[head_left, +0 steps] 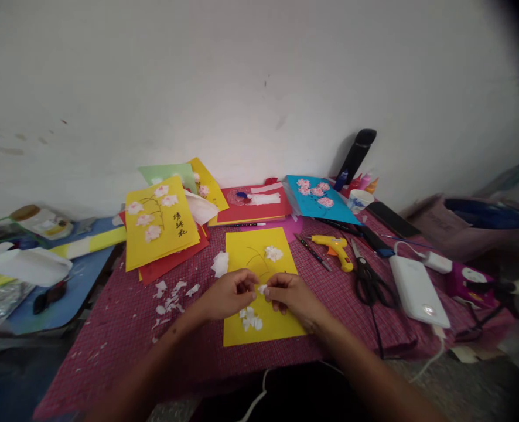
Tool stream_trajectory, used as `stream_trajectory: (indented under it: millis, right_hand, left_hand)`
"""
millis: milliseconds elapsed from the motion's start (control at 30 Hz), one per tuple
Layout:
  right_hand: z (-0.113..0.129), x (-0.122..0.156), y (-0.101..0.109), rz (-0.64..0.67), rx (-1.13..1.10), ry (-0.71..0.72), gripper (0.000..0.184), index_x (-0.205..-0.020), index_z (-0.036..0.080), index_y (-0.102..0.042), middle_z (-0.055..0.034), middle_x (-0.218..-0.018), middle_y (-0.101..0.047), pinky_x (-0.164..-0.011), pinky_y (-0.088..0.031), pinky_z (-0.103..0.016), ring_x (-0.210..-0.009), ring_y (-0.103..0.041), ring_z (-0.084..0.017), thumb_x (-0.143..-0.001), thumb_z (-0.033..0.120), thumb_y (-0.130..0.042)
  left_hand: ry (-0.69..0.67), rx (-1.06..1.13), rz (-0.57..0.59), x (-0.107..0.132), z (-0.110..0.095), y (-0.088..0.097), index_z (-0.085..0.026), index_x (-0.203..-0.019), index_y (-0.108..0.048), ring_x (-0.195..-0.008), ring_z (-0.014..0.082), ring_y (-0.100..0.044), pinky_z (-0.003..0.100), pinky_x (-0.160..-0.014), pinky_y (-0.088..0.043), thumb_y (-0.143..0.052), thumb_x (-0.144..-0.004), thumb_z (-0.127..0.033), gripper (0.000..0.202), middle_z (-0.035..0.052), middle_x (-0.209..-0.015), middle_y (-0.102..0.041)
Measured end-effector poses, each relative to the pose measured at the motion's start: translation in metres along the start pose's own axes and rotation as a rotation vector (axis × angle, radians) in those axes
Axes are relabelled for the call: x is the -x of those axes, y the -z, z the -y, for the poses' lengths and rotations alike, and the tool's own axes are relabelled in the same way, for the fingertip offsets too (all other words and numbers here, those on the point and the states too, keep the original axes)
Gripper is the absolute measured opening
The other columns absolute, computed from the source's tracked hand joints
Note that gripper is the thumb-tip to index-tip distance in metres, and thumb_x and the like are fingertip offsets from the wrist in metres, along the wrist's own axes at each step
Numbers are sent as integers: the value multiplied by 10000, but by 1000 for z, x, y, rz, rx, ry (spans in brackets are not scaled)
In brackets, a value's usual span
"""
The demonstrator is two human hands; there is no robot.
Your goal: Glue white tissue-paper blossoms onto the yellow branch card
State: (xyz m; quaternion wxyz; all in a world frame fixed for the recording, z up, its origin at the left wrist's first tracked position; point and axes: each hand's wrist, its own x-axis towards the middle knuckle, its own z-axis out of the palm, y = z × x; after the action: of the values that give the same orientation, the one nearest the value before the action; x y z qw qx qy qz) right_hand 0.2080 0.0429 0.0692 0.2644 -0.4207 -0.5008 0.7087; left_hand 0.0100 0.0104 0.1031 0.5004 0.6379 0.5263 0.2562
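A yellow sheet of paper (242, 249) lies on the cloth in front of me, with thin drawn stems and one white paper flower (273, 253) at upper right. Over its middle, my right hand (288, 296) pinches a small white paper piece (262, 289) between thumb and fingers. My left hand (233, 292) is closed, its fingers curled at the left edge of the same piece; the exact contact is partly hidden. Several white paper petals (251, 319) lie on the sheet just below the hands. A stack of white paper pieces (219, 264) touches the sheet's left edge.
White scraps (169, 302) lie to the left. Behind are yellow flower cards (154, 225) and a blue flower card (321, 199). To the right lie a marker (313, 252), yellow glue gun (339, 249), black scissors (369, 281) and white power bank (420, 291) with cables.
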Motion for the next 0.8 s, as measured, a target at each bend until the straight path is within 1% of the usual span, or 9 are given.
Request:
stream_trajectory:
  millis: [133, 267, 333, 400, 467, 567, 633, 700, 800]
  right_hand:
    - [1, 1, 1, -5, -53, 32, 225, -724, 173, -618, 53, -567, -573, -411, -340, -195, -442, -506, -75, -693, 357, -743]
    - [-1, 2, 2, 7, -37, 35, 241, -754, 168, -637, 33, -639, -604, -420, -342, -204, -464, -513, -77, -698, 375, -746]
    - [-3, 3, 3, 16, -13, 48, 267, -834, 169, -659, 31, -676, -606, -429, -344, -207, -481, -521, -81, -704, 384, -749]
    - [-4, 3, 5, 4, 25, 104, 302, -924, 179, -664, 39, -692, -589, -458, -365, -214, -513, -529, -90, -714, 378, -750]
    - [-5, 3, 7, -32, 114, 209, 277, -949, 187, -665, 39, -703, -583, -520, -403, -227, -579, -545, -106, -738, 352, -737]
    - [-2, 2, 10, -60, 318, 340, 121, -867, 191, -683, 13, -743, -634, -616, -430, -244, -680, -566, -130, -799, 292, -676]
    - [2, 3, 11, -57, 442, 364, 69, -804, 193, -689, 3, -744, -663, -640, -430, -246, -701, -582, -140, -815, 237, -637]
    - [7, 3, 14, -60, 524, 363, 78, -774, 195, -689, 2, -737, -679, -641, -428, -243, -699, -597, -145, -811, 198, -621]
    - [10, 2, 20, -49, 593, 343, 79, -780, 198, -690, 2, -733, -686, -610, -420, -234, -683, -606, -149, -814, 198, -618]
  left_hand:
    - [-7, -117, -33, 0, -1, -6, -160, -862, -620, -655, 112, -519, 220, -593, -408, -590, -822, -279, 130, -16, -737, -590]
    - [-67, -246, -88, -1, -5, -8, -159, -804, -644, -668, 119, -533, 227, -607, -395, -562, -857, -298, 170, -3, -736, -614]
    - [-75, -271, -86, -2, -5, -8, -159, -801, -649, -658, 117, -534, 224, -598, -387, -553, -866, -303, 185, -4, -730, -615]
    - [-81, -280, -73, -3, -3, -8, -161, -804, -652, -651, 115, -536, 222, -592, -383, -539, -877, -306, 198, -6, -728, -616]
    - [-96, -306, -66, -4, -1, -8, -163, -805, -654, -667, 118, -546, 225, -609, -387, -539, -873, -295, 188, -4, -743, -625]
    - [-109, -353, -54, -7, 0, -9, -168, -816, -660, -690, 126, -556, 229, -632, -396, -552, -854, -277, 158, 0, -762, -637]
    - [-112, -369, -43, -9, -2, -10, -169, -821, -661, -693, 129, -558, 230, -634, -398, -557, -851, -281, 156, 3, -763, -638]
    - [-117, -375, -30, -13, -4, -10, -168, -818, -661, -701, 132, -562, 231, -636, -399, -560, -854, -286, 160, 7, -769, -640]
    - [-115, -383, -7, -19, -8, -11, -168, -815, -663, -705, 135, -565, 233, -635, -400, -560, -859, -289, 164, 10, -774, -644]
